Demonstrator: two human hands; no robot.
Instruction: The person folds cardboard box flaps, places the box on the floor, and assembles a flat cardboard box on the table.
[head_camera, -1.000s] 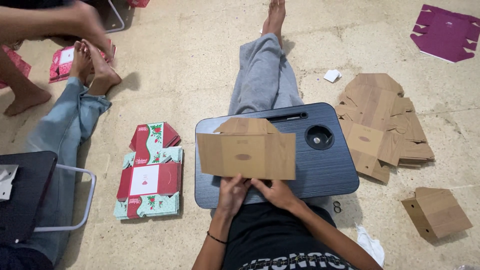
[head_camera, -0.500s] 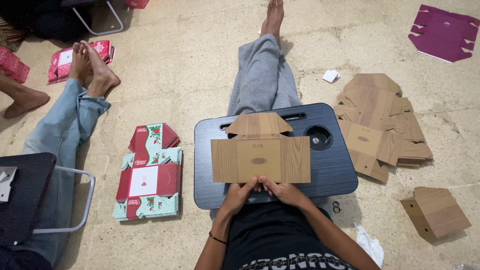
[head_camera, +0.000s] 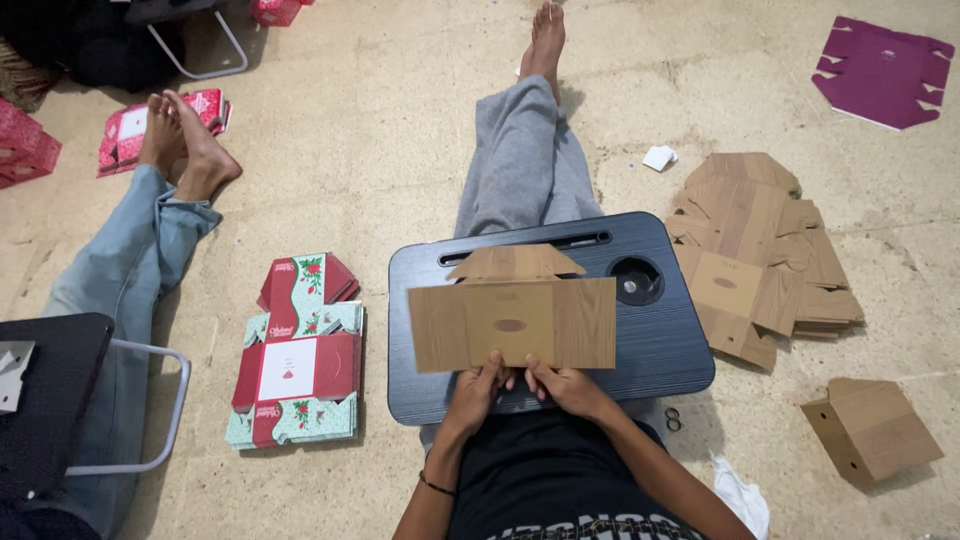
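Floor all around, you sit with a lap tray (head_camera: 660, 350) as counter. Both your left hand (head_camera: 478, 392) and right hand (head_camera: 562, 386) pinch the flat box blank's (head_camera: 512, 322) lower edge above it; folding seems underway, needing firm creases.

A stack of red-and-mint printed cartons (head_camera: 295, 350) lies flat on the floor to the left of the hands, with a co-worker's denim-clad leg (head_camera: 120, 300) and bare feet (head_camera: 185, 150) stretched out beyond it. To the right, a pile of brown flat blanks (head_camera: 760, 250) spreads across the concrete, a folded brown box (head_camera: 872, 430) nearer, a purple blank (head_camera: 882, 70) far off and a white scrap (head_camera: 659, 157) between.
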